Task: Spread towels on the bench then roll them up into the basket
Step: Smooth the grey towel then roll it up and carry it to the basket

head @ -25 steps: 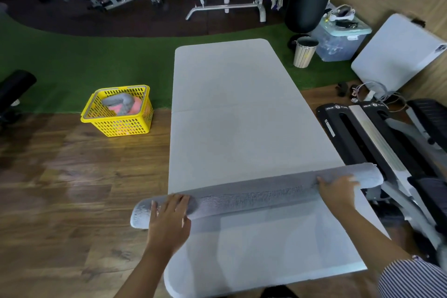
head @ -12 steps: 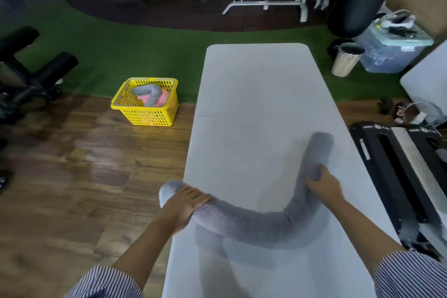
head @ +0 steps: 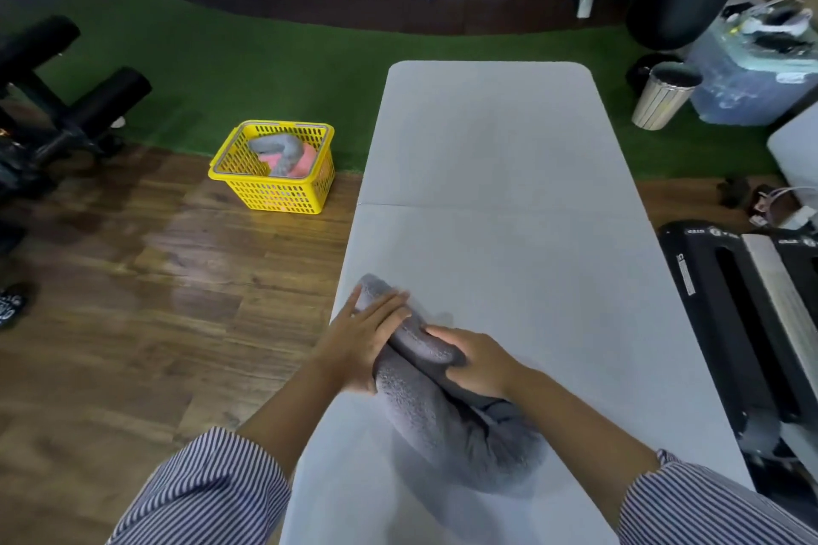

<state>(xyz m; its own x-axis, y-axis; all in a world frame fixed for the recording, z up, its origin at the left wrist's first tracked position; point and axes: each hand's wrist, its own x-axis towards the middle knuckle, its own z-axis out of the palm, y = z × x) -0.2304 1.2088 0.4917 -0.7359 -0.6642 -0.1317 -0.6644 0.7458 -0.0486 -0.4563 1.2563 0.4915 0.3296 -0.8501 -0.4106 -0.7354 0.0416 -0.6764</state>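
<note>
Both hands' grip, apparently, around doubled grey towel on bench.

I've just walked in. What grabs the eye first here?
Two hands, the left hand and right hand, gripping a rolled grey towel doubled over on the near end of the pale grey bench. Next, the bright yellow basket on the wooden floor to the left, holding a grey roll and something pink.
</note>
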